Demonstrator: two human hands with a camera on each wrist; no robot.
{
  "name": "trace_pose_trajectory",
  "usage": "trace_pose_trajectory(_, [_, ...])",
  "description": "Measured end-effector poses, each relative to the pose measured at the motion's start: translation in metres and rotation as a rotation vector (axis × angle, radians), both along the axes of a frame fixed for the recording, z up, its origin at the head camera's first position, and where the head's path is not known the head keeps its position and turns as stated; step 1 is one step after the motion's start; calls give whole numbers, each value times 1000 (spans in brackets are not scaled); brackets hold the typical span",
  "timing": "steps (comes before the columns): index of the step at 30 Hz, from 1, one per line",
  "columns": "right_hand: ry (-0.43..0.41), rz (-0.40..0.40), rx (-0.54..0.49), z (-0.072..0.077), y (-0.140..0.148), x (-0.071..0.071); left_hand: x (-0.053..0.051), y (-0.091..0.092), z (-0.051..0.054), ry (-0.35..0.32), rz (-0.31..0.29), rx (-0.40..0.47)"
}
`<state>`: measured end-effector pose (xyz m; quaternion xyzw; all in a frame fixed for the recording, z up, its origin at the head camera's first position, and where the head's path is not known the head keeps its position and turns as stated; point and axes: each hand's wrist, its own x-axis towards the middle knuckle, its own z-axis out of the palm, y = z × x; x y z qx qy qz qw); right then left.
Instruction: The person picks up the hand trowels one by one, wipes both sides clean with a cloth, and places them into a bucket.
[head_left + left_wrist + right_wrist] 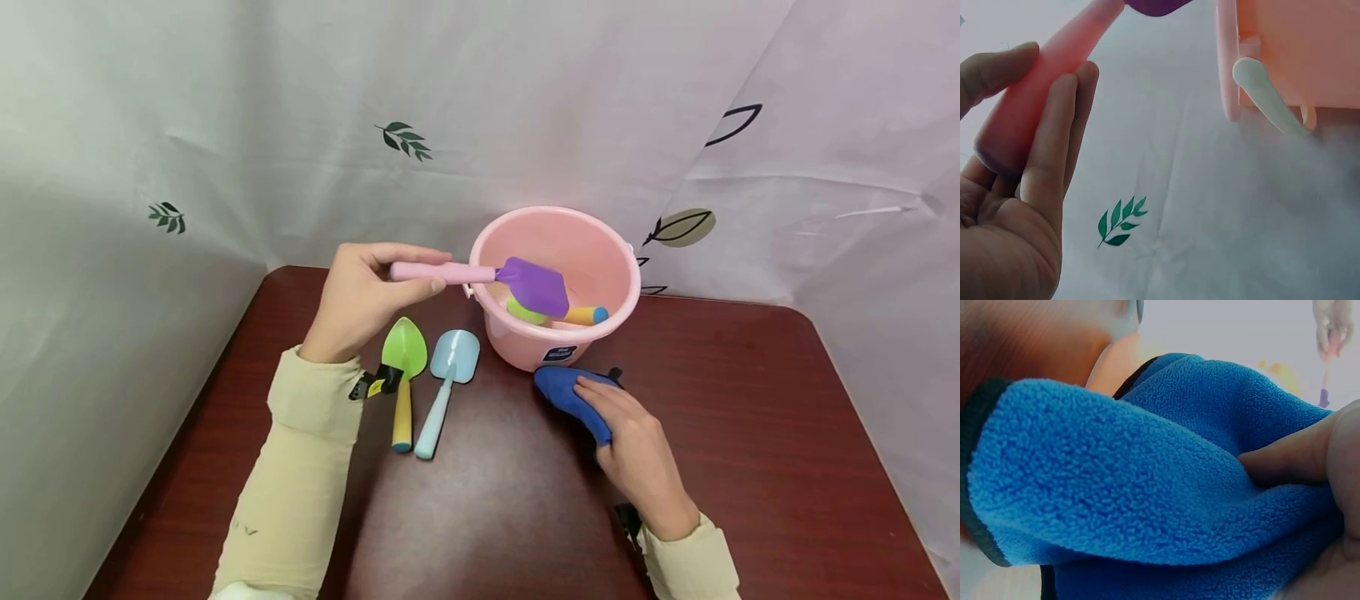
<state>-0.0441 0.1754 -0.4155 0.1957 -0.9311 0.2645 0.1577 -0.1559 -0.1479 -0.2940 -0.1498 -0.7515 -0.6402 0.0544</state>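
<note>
In the head view my left hand [367,292] pinches the pink handle of a toy shovel [536,287], its purple blade over the near part of a pink bucket [517,337]. Thumb and fingers lie along that handle [1047,87] in the left wrist view. My right hand [637,446] holds a folded blue cloth [566,396] just in front of the bucket. Up close, the cloth [1116,475] looks fluffy with a dark edge, and the thumb presses into its fold. Inside the bucket are a yellow handle with a blue end [587,316] and something green [525,312].
Left of the bucket, a green trowel [405,350] with a yellow handle and a light blue shovel [455,354] lie on the dark red table [750,400]. A pale curtain [525,100] with leaf prints stands behind and at the sides. The bucket carries a white side handle [1266,94].
</note>
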Motion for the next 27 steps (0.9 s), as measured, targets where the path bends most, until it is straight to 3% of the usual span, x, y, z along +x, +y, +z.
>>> trace_pose_trajectory(3, [-6, 1, 0, 0, 0, 0, -5, 8, 1, -6, 21, -28])
trace_pose_trajectory(5, [-4, 1, 1, 0, 0, 0, -9, 14, 1, 23, 44, -105])
trace_pose_trajectory(11, [10, 8, 4, -1, 1, -1, -28, 32, 2, 227, 77, -416])
trace_pose_trajectory(14, [17, 12, 5, -1, 1, -1, -34, 40, 2, 275, 79, -512])
trace_pose_trajectory(22, [28, 6, 20, 0, 1, -2, -46, 60, -3, 303, 57, -743])
trace_pose_trajectory(27, [25, 7, 22, 2, 1, -2, -48, 70, -5, 298, 30, -810])
